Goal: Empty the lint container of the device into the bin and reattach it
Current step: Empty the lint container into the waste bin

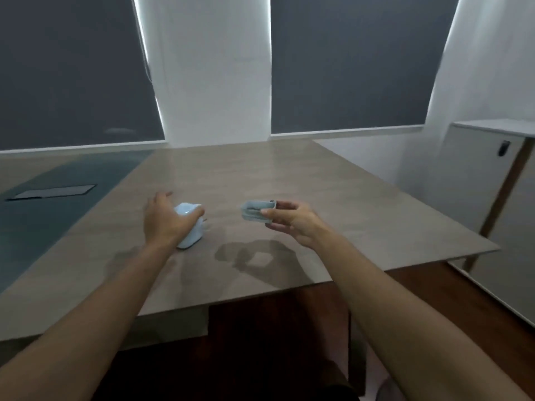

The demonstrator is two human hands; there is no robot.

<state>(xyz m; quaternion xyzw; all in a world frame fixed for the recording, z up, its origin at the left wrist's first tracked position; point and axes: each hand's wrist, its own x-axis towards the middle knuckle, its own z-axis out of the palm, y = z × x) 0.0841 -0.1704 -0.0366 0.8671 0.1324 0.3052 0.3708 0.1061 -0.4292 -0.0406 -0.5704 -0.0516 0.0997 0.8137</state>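
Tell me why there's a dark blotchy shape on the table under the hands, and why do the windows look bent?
In the head view, the blotch is the shadow of the right hand and the lint container it holds above the table; light comes from overhead. The window blinds lean because the wide-angle lens bends straight lines. The whole picture is dim and slightly soft.

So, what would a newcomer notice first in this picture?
The two hands over the table. The left hand grips the pale blue device standing on the table, and the right hand holds the detached container in the air beside it.
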